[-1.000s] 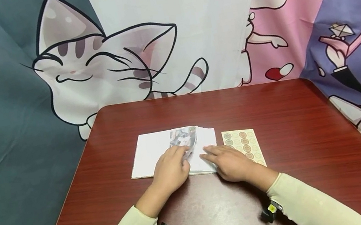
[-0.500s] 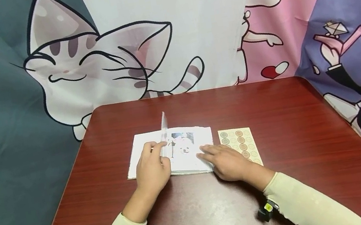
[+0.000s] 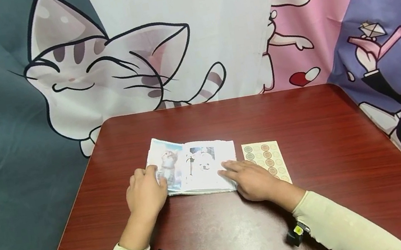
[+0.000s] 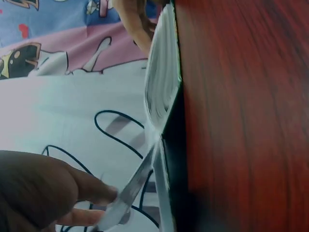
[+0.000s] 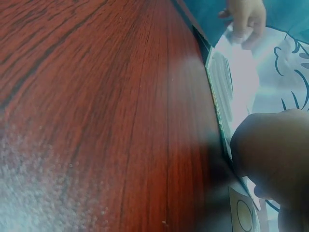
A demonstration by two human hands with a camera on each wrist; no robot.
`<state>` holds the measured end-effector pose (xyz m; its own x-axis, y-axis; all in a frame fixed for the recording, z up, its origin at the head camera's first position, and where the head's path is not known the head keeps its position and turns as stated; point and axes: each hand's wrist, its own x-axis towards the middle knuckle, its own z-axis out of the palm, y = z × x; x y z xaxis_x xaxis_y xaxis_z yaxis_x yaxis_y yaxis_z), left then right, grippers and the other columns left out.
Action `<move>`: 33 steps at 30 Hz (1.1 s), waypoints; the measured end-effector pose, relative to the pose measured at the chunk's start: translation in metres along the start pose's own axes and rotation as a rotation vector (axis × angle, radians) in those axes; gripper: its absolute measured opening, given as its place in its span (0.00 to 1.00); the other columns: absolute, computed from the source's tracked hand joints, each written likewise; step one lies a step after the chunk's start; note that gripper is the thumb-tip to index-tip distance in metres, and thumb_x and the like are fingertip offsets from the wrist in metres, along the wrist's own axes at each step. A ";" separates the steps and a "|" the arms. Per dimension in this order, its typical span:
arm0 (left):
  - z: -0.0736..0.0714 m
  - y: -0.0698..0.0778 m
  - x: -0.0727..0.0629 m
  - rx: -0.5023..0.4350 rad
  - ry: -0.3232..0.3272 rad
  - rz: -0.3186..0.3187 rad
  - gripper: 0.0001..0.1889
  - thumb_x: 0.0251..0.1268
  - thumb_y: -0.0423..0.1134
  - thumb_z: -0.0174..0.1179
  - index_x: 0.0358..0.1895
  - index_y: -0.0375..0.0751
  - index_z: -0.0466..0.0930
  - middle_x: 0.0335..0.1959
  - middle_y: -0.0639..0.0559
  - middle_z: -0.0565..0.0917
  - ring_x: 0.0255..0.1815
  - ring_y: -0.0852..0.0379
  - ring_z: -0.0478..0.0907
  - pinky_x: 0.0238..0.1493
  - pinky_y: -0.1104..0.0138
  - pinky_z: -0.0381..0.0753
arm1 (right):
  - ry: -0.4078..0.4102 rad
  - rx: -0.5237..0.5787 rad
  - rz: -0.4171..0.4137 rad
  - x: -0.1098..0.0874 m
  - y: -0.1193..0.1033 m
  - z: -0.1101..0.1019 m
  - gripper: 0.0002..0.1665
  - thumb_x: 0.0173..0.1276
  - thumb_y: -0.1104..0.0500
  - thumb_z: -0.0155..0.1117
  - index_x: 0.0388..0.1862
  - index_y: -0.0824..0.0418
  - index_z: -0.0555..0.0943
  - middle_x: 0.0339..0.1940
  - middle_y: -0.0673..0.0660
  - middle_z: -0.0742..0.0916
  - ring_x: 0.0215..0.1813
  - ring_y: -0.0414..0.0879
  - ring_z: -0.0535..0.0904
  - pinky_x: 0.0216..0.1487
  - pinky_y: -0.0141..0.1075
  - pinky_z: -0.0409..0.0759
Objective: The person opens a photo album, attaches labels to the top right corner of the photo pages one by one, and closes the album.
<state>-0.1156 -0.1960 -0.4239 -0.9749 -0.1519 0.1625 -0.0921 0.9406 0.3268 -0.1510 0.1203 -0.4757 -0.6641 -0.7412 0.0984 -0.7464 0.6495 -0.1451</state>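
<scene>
An open photo album [image 3: 224,149] lies on the table, with thick leaves stacked on its right side. My left hand [image 3: 143,194] holds the outer edge of a turned leaf [image 3: 172,147] bearing a kitten picture. In the left wrist view that leaf [image 4: 129,192] slants up off the left cover, pinched between thumb and fingers. A dog picture [image 3: 204,159] shows on the right-hand page. There my right hand [image 3: 253,180] rests its extended fingers on the page's lower right part. Its thumb is hidden in the head view.
Just right of the album is a cream sheet of round stickers [image 3: 278,154], partly covered by the right hand. The reddish-brown table [image 3: 211,238] has a rounded far edge. Cartoon-printed curtains [image 3: 232,27] hang behind it.
My left hand has moved left, carrying the album leaf from the right side over to the left. The kitten and dog pictures now show. My right hand has stayed on the right page.
</scene>
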 end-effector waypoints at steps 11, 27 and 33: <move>0.012 -0.014 0.000 0.055 -0.216 -0.044 0.28 0.66 0.49 0.63 0.65 0.38 0.75 0.53 0.28 0.76 0.56 0.30 0.73 0.46 0.38 0.76 | -0.002 0.011 0.007 -0.005 0.000 -0.002 0.38 0.64 0.63 0.63 0.75 0.54 0.73 0.75 0.60 0.73 0.76 0.56 0.67 0.70 0.57 0.69; 0.013 -0.013 -0.001 0.095 -0.275 -0.015 0.24 0.68 0.50 0.61 0.60 0.38 0.78 0.49 0.28 0.76 0.54 0.29 0.71 0.46 0.38 0.74 | -0.036 0.015 0.018 -0.012 -0.001 -0.005 0.40 0.64 0.61 0.64 0.77 0.54 0.71 0.77 0.59 0.71 0.77 0.54 0.65 0.69 0.60 0.69; 0.017 -0.002 -0.001 0.063 -0.205 0.036 0.24 0.68 0.50 0.62 0.59 0.37 0.80 0.56 0.31 0.76 0.59 0.31 0.68 0.52 0.40 0.70 | -0.005 0.052 -0.001 -0.018 0.001 -0.006 0.40 0.64 0.60 0.64 0.77 0.57 0.70 0.77 0.61 0.72 0.77 0.56 0.65 0.70 0.60 0.68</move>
<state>-0.1183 -0.1929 -0.4410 -0.9980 -0.0588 -0.0223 -0.0626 0.9625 0.2641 -0.1399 0.1349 -0.4712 -0.6631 -0.7427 0.0935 -0.7436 0.6392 -0.1961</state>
